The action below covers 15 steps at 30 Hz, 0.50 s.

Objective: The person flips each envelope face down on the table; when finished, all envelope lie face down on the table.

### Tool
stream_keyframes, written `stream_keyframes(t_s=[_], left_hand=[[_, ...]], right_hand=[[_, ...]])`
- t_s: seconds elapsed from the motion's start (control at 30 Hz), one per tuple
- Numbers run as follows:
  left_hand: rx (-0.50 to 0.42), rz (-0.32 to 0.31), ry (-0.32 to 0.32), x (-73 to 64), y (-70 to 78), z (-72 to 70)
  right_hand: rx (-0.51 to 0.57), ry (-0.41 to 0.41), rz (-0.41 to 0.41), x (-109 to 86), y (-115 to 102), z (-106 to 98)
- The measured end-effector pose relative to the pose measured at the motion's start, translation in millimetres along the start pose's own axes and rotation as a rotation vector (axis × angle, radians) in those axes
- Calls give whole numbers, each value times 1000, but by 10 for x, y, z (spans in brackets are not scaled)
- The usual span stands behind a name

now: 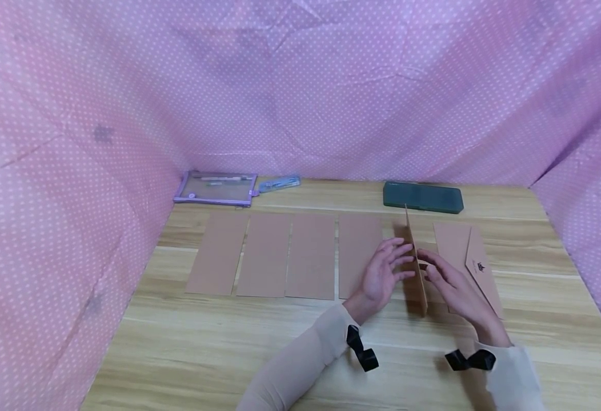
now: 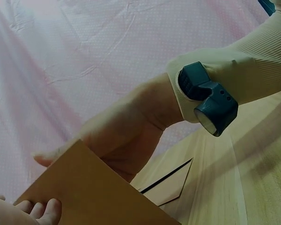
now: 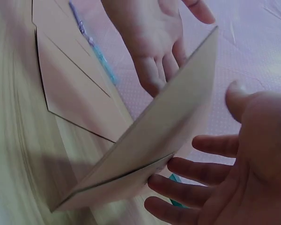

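A brown paper envelope (image 1: 416, 262) stands on edge above the table, between my two hands. From its left side, the spread fingers of my left hand (image 1: 380, 274) touch the plain face. On the other side, my right hand (image 1: 457, 290) has its fingertips against the face with the flap (image 3: 126, 178); the thumb stands apart in the right wrist view. Neither hand curls round the paper. Another envelope (image 1: 452, 245), with a pointed flap and a dark printed mark, lies under and beside my right hand.
Several brown envelopes (image 1: 311, 257) lie face down in a row to the left. Behind them are a purple-edged mesh pouch (image 1: 218, 191) with pens and a small blue packet (image 1: 280, 183). At the back right sits a dark green case (image 1: 424, 197). Pink dotted cloth (image 1: 300, 85) surrounds the table.
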<state>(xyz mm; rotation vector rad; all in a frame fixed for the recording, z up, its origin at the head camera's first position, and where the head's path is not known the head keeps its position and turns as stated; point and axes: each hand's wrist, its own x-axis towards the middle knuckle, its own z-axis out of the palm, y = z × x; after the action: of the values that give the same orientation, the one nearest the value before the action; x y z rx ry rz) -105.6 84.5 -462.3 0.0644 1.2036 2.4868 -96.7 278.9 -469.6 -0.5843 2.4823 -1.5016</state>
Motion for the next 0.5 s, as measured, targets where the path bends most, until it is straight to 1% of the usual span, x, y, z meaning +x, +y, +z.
stream_keyframes(t_s=[0.07,0.17,0.37,0.5], left_hand=[[4,0,-3,3,-16,7],[6,-2,-6,11,-53,12],[40,-28,-42,15,-137,11],[78,-64,-66,15,-169,1]], right_hand=[[39,-5,-3,-14,-7,-4],[58,7,8,-41,-21,-12],[95,46,19,-99,-57,-39],[102,61,71,-119,-65,-68]])
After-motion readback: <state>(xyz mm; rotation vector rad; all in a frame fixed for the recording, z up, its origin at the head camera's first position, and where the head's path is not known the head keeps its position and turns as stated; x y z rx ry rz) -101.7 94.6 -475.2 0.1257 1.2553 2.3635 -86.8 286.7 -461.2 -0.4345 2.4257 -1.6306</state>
